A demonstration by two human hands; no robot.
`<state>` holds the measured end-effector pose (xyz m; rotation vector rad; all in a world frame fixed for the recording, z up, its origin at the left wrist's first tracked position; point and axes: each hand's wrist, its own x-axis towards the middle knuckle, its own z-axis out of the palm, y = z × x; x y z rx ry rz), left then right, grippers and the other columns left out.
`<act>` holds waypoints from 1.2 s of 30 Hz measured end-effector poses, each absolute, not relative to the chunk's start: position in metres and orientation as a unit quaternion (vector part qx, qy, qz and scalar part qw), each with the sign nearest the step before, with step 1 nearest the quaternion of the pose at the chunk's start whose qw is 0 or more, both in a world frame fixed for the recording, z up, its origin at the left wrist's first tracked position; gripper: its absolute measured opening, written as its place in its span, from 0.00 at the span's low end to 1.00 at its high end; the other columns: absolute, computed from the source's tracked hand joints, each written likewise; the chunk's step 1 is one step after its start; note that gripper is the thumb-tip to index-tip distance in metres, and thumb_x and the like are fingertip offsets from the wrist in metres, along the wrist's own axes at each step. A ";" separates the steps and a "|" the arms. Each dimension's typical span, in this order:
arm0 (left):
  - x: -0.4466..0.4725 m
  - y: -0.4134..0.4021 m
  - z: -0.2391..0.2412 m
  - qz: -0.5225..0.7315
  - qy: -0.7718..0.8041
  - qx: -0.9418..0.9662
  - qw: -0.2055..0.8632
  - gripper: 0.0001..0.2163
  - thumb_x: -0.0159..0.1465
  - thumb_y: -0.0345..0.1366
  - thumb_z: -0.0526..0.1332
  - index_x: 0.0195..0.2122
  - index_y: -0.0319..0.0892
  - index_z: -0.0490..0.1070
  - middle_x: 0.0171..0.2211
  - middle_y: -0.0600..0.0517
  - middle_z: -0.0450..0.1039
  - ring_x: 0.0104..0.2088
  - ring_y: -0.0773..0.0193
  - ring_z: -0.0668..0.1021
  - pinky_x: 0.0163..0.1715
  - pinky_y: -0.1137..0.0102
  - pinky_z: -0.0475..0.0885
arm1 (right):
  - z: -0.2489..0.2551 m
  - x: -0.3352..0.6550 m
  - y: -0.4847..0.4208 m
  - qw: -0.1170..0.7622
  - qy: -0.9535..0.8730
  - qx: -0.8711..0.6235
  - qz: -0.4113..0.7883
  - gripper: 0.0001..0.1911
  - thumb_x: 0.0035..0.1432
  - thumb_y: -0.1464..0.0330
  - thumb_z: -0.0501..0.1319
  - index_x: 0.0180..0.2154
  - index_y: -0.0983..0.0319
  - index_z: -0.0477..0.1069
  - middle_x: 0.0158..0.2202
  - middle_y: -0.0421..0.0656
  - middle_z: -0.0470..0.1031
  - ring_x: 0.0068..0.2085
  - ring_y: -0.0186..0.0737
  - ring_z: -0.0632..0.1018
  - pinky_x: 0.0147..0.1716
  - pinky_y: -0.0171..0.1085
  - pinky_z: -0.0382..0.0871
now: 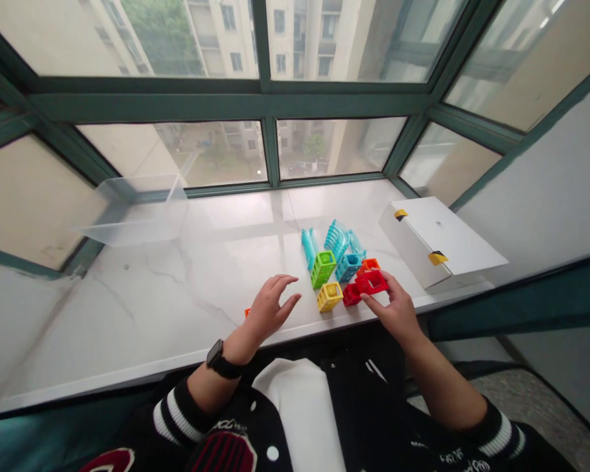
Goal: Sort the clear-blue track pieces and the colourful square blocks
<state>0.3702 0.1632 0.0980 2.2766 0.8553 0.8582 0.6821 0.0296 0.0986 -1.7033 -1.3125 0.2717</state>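
Pinched between the fingers of my right hand (396,307) is a red open-frame block (372,282), raised just over the other pieces. Another red block (351,295) and an orange block (369,265) are close beside it. My left hand (270,305) hovers left of the group, thumb and fingers apart, with nothing in it. Between the two hands stand a yellow block (329,297), a green block (323,269) and a blue block (348,267). Behind them lie light-blue curved track pieces (337,238). Part of a small orange piece (247,313) shows beside my left hand, which mostly hides it.
A clear plastic bin (137,219) stands at the left of the white marble sill (177,314). On the right is a white box (442,239) with yellow-and-black tabs. Green-framed windows (270,105) enclose the sill's back and sides.
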 end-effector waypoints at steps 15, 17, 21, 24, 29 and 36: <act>0.284 0.156 0.022 0.221 0.476 0.821 0.225 0.18 0.71 0.43 0.60 0.60 0.46 0.71 0.60 0.44 0.73 0.60 0.48 0.75 0.64 0.49 0.71 | 0.039 0.699 0.041 0.411 -0.565 -0.713 0.062 0.34 0.59 0.47 0.69 0.60 0.59 0.74 0.57 0.55 0.78 0.59 0.60 0.78 0.61 0.59 0.72; 0.284 0.157 0.022 0.224 0.479 0.817 0.229 0.18 0.72 0.43 0.59 0.60 0.46 0.71 0.60 0.44 0.73 0.61 0.48 0.75 0.65 0.49 0.70 | 0.032 0.701 0.043 0.409 -0.562 -0.716 0.070 0.34 0.59 0.46 0.69 0.59 0.59 0.74 0.57 0.55 0.78 0.58 0.60 0.78 0.61 0.59 0.72; 0.283 0.158 0.021 0.228 0.480 0.813 0.236 0.18 0.72 0.43 0.59 0.60 0.46 0.71 0.60 0.43 0.72 0.62 0.49 0.74 0.66 0.49 0.69 | 0.022 0.703 0.045 0.416 -0.550 -0.718 0.091 0.34 0.58 0.46 0.70 0.59 0.59 0.73 0.56 0.54 0.78 0.57 0.60 0.78 0.60 0.59 0.72; 0.282 0.159 0.021 0.228 0.483 0.811 0.239 0.18 0.72 0.44 0.59 0.60 0.46 0.71 0.60 0.43 0.72 0.62 0.49 0.74 0.66 0.49 0.68 | 0.019 0.704 0.047 0.426 -0.553 -0.706 0.116 0.35 0.56 0.47 0.71 0.59 0.58 0.72 0.55 0.52 0.77 0.56 0.58 0.78 0.59 0.57 0.73; 0.281 0.159 0.022 0.230 0.487 0.808 0.240 0.18 0.72 0.45 0.58 0.60 0.45 0.71 0.60 0.43 0.73 0.62 0.49 0.74 0.66 0.49 0.69 | 0.013 0.704 0.051 0.417 -0.551 -0.701 0.175 0.30 0.55 0.49 0.72 0.53 0.58 0.74 0.52 0.50 0.77 0.53 0.56 0.79 0.58 0.56 0.74; 0.281 0.158 0.019 0.227 0.490 0.803 0.251 0.18 0.72 0.45 0.58 0.60 0.47 0.71 0.60 0.44 0.73 0.62 0.49 0.74 0.66 0.48 0.68 | 0.009 0.706 0.053 0.412 -0.550 -0.699 0.199 0.29 0.56 0.50 0.71 0.53 0.58 0.74 0.52 0.48 0.76 0.52 0.53 0.79 0.55 0.54 0.75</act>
